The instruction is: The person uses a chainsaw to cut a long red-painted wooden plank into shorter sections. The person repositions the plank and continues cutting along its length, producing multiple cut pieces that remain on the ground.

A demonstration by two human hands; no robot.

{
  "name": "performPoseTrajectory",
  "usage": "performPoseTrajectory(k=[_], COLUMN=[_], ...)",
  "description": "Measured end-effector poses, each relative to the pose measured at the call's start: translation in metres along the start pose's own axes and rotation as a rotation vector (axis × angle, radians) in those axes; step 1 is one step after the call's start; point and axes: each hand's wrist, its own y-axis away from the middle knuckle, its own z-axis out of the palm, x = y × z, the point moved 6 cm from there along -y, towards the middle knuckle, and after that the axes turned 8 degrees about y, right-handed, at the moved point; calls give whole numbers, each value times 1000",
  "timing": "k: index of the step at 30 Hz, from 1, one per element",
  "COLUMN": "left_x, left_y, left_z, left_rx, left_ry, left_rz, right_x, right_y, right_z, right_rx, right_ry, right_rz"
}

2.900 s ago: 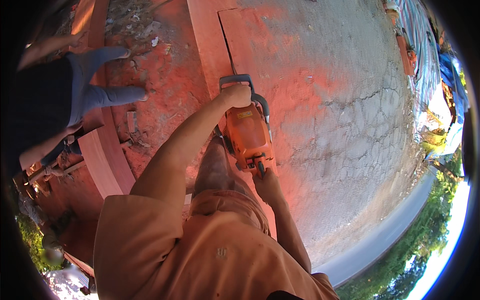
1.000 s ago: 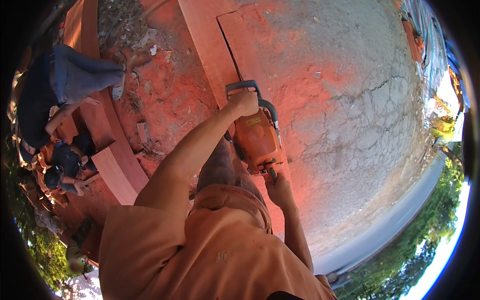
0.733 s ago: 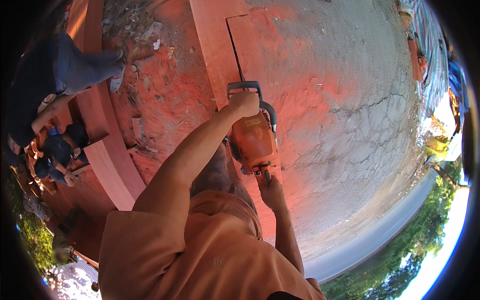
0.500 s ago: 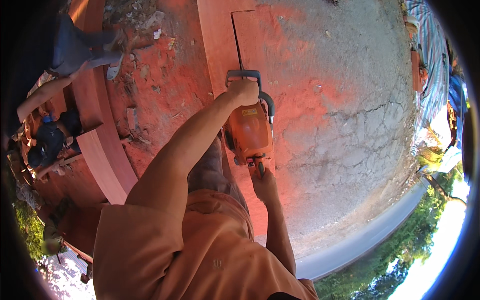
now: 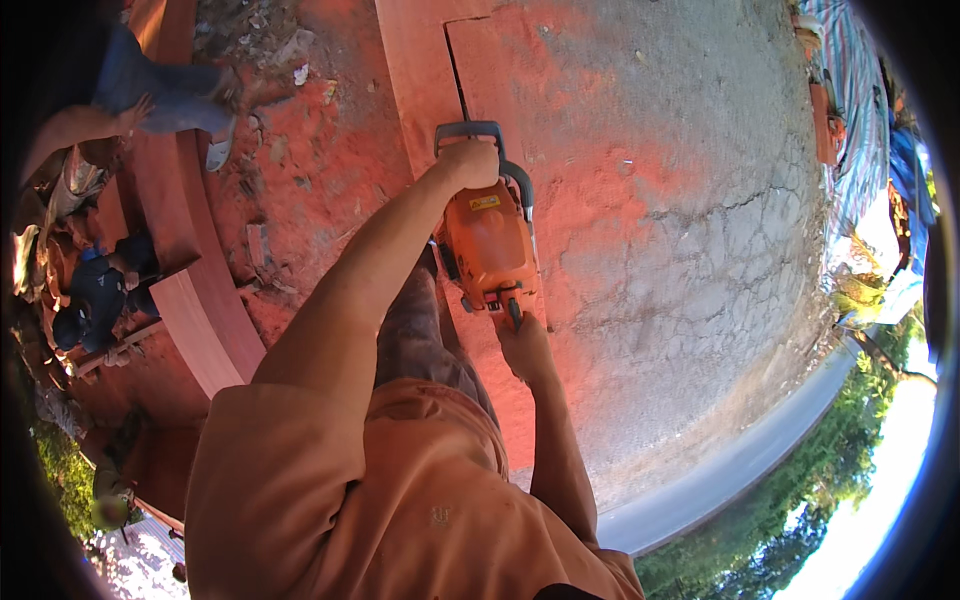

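An orange chainsaw (image 5: 487, 240) sits over a long reddish wooden plank (image 5: 425, 70) lying on the ground. Its bar runs forward along a thin cut line (image 5: 459, 75) in the wood. My left hand (image 5: 470, 163) is closed on the grey front handle bar. My right hand (image 5: 522, 340) grips the rear handle at the saw's near end. My orange sleeve and shirt fill the lower middle of the view.
Red sawdust covers cracked concrete (image 5: 690, 230). More reddish planks (image 5: 200, 300) lie at the left, where another person's legs in blue trousers (image 5: 165, 85) stand and a second person crouches (image 5: 100, 300). Tarps and clutter line the right edge; a road curves below.
The saw has stayed on the cut line with both hands on it. The person at the left has shifted along the planks, and my view has swayed slightly.
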Motion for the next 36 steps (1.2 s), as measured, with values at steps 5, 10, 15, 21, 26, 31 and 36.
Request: performPoseTrajectory(k=[5,10,15,21,26,31,36], left_x=[5,17,38,39,18,-5,-13], left_y=[-1,-5,15,32,31,19,19], left_z=[20,38,26,-24,-57,-72,-83], left_rx=[-114,-104,-144,-167,-63,-44,8], left_ry=[27,130,241,448,355,261,222], left_rz=[-65,-143,-239,-531,-509,-469,-409], right_x=[10,27,19,11,-6,-26,-36], right_y=[6,28,50,45,18,-3,-13], right_z=[2,-1,-13,-11,-1,2,1], right_rx=[81,-44,-30,4,49,90,113], right_ry=[53,-3,37,-8,15,-4,21], right_rz=[-122,50,74,27,-8,-55,-73])
